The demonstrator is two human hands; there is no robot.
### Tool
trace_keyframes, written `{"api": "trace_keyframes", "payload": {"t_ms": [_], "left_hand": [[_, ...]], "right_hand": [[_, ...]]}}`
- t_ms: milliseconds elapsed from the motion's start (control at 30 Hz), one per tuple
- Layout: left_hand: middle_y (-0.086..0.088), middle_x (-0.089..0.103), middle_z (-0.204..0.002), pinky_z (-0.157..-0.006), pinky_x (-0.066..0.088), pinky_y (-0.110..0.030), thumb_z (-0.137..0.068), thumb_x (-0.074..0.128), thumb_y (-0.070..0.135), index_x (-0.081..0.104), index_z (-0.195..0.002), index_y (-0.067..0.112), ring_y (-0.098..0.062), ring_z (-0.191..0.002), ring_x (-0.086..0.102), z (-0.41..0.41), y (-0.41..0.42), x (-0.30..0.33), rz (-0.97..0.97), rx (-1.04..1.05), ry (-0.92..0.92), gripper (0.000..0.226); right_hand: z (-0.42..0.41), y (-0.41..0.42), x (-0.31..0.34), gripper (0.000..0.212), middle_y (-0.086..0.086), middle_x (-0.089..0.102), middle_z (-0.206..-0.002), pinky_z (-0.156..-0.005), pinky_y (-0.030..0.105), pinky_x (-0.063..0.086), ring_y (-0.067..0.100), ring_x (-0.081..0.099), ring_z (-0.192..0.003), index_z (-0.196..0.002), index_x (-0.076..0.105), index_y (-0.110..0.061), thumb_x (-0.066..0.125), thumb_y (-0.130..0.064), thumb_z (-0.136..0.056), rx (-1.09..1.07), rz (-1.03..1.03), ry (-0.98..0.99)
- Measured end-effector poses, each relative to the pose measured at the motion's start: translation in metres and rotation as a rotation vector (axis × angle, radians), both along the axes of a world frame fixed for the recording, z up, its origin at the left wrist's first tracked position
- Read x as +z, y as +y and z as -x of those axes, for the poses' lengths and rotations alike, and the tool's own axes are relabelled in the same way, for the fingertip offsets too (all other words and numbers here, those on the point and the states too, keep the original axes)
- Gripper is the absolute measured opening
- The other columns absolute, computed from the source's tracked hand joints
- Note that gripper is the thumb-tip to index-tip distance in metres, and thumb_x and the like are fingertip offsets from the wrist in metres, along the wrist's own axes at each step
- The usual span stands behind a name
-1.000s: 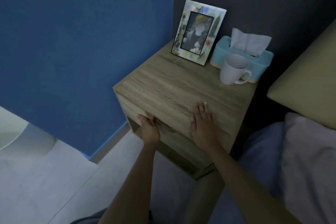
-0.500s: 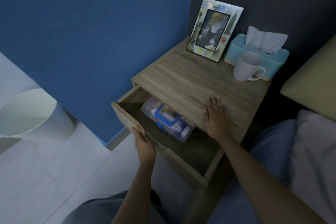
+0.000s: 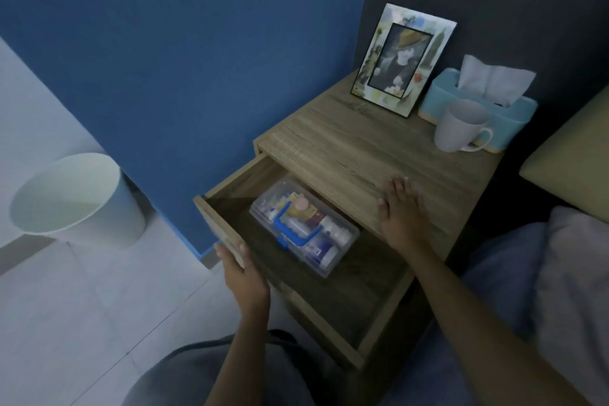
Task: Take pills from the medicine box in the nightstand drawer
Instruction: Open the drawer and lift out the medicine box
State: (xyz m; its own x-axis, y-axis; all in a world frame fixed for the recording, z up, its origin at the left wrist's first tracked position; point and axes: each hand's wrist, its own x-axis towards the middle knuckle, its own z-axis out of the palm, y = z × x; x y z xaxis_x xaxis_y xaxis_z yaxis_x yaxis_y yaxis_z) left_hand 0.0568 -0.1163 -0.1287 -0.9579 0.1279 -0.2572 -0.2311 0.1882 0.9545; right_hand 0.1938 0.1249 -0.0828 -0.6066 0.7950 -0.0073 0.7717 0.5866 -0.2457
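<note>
The wooden nightstand (image 3: 356,148) has its drawer (image 3: 333,313) pulled far out. Inside the drawer lies a clear plastic medicine box (image 3: 304,226) with a blue handle and clasp, its lid closed, packed with small bottles and packets. My left hand (image 3: 244,273) grips the drawer's front panel near its left end, thumb over the top edge. My right hand (image 3: 400,211) rests flat on the nightstand top near its front edge, fingers spread, holding nothing. The box sits between my two hands, untouched.
On the nightstand's back stand a photo frame (image 3: 403,59), a light blue tissue box (image 3: 478,102) and a white mug (image 3: 461,125). A white waste bin (image 3: 75,201) stands on the floor to the left. Bedding and a pillow (image 3: 566,155) lie to the right.
The drawer went from closed to far open, drawn out by my left hand. The medicine box came into view. My right hand stayed flat on the top.
</note>
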Motion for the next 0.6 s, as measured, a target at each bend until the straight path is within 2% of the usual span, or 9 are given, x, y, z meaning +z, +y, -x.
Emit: {"api": "trace_keyframes", "payload": {"t_ms": [67, 133, 200, 267, 333, 367, 467, 533, 600], "left_hand": [[0.001, 0.019, -0.160, -0.119, 0.021, -0.042, -0.098, 0.036, 0.045, 0.014, -0.152, 0.021, -0.014, -0.146, 0.019, 0.010, 0.010, 0.021, -0.025, 0.033, 0.224, 0.063], [0.002, 0.028, -0.157, -0.116, 0.023, -0.033, -0.097, 0.034, 0.047, 0.023, -0.149, 0.021, -0.010, -0.144, 0.024, 0.026, 0.024, 0.038, 0.000, -0.056, 0.429, 0.060], [0.000, 0.045, -0.146, -0.107, 0.033, -0.027, -0.097, 0.031, 0.050, 0.038, -0.142, 0.020, -0.013, -0.136, 0.038, 0.046, 0.039, 0.047, 0.081, -0.217, 0.508, 0.055], [-0.004, 0.058, -0.124, -0.095, 0.042, -0.026, -0.098, 0.031, 0.048, 0.052, -0.127, 0.016, -0.021, -0.121, 0.052, 0.065, 0.052, 0.048, 0.218, -0.371, 0.557, 0.048], [-0.009, 0.060, -0.119, -0.094, 0.045, -0.035, -0.099, 0.030, 0.046, 0.055, -0.121, 0.014, -0.025, -0.115, 0.055, 0.086, 0.065, 0.042, 0.398, -0.496, 0.547, 0.046], [-0.011, 0.061, -0.116, -0.092, 0.047, -0.039, -0.099, 0.030, 0.047, 0.055, -0.121, 0.014, -0.025, -0.111, 0.057, 0.095, 0.071, 0.038, 0.467, -0.556, 0.493, 0.046], [-0.005, 0.060, -0.094, -0.073, 0.046, -0.034, -0.098, 0.030, 0.047, 0.054, -0.120, 0.016, -0.016, -0.082, 0.059, 0.117, 0.085, 0.025, 0.658, -0.708, 0.356, 0.045], [-0.007, 0.059, -0.100, -0.074, 0.045, -0.033, -0.098, 0.034, 0.045, 0.047, -0.130, 0.019, -0.014, -0.082, 0.056, 0.127, 0.092, 0.015, 0.790, -0.788, 0.373, 0.043], [-0.011, 0.058, -0.108, -0.080, 0.048, -0.036, -0.097, 0.041, 0.040, 0.037, -0.140, 0.019, -0.020, -0.090, 0.058, 0.132, 0.096, 0.005, 0.902, -0.877, 0.389, 0.048]], "right_hand": [[-0.003, -0.015, 0.008, 0.056, 0.012, 0.019, -0.161, -0.122, 0.043, 0.010, 0.022, 0.009, -0.150, -0.150, 0.025, -0.007, 0.024, -0.036, -0.103, -0.067, -0.012, 0.162], [-0.004, -0.049, 0.011, 0.059, 0.010, 0.025, -0.159, -0.120, 0.044, 0.021, 0.020, 0.015, -0.149, -0.149, 0.030, -0.010, 0.024, -0.043, -0.100, -0.175, -0.017, 0.392], [-0.001, -0.098, 0.009, 0.060, 0.002, 0.031, -0.156, -0.113, 0.034, 0.031, 0.010, 0.024, -0.145, -0.147, 0.032, -0.020, 0.023, -0.052, -0.097, -0.236, 0.094, 0.596], [0.006, -0.143, 0.002, 0.058, -0.010, 0.044, -0.146, -0.099, 0.016, 0.039, -0.012, 0.038, -0.129, -0.142, 0.038, -0.031, 0.024, -0.060, -0.093, -0.270, 0.267, 0.711], [0.017, -0.166, -0.010, 0.048, -0.012, 0.055, -0.130, -0.072, 0.003, 0.046, -0.024, 0.048, -0.107, -0.135, 0.045, -0.034, 0.033, -0.054, -0.093, -0.367, 0.402, 0.821], [0.023, -0.167, -0.016, 0.045, -0.009, 0.058, -0.127, -0.067, 0.001, 0.047, -0.025, 0.051, -0.100, -0.136, 0.046, -0.031, 0.040, -0.046, -0.094, -0.456, 0.476, 0.897], [0.042, -0.155, -0.031, 0.052, 0.000, 0.055, -0.133, -0.073, 0.013, 0.050, -0.010, 0.059, -0.098, -0.144, 0.036, -0.024, 0.050, -0.030, -0.095, -0.681, 0.682, 1.101], [0.051, -0.147, -0.038, 0.054, 0.003, 0.052, -0.137, -0.080, 0.020, 0.047, -0.002, 0.056, -0.101, -0.146, 0.033, -0.023, 0.050, -0.029, -0.096, -0.768, 0.763, 1.154], [0.060, -0.143, -0.044, 0.052, 0.007, 0.052, -0.136, -0.078, 0.020, 0.045, 0.002, 0.057, -0.098, -0.144, 0.036, -0.021, 0.049, -0.032, -0.096, -0.810, 0.808, 1.137]]}}
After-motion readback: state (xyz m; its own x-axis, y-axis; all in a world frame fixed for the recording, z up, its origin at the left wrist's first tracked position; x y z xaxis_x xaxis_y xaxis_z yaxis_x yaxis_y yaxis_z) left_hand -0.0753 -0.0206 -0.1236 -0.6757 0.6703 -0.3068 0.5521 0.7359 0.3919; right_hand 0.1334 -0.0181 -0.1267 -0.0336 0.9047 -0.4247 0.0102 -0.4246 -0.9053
